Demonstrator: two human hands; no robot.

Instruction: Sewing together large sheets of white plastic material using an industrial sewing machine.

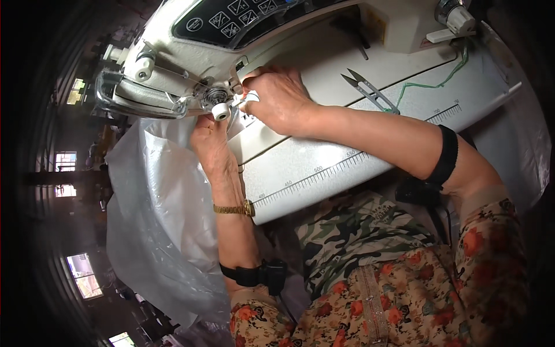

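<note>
A white industrial sewing machine head (pixel 173 58) lies across the top of the view. My right hand (pixel 277 98) reaches over the white table (pixel 324 168) to the needle end of the head. Its thumb and fingers pinch a small white part (pixel 252 97) there. My left hand (pixel 211 141) comes up from below, with its fingertips pressed against the machine just under a round white knob (pixel 221 111). The fingertips are hidden, so what they hold is unclear. Both wrists wear black straps, and the left also wears a gold watch (pixel 234 209).
Metal thread snips (pixel 373 92) lie on the table beyond my right forearm, near a loose green thread (pixel 428 85). A ruler scale runs along the table's front edge. Clear plastic sheeting (pixel 156 214) hangs at the left. A dark control panel (pixel 231 20) sits on the machine.
</note>
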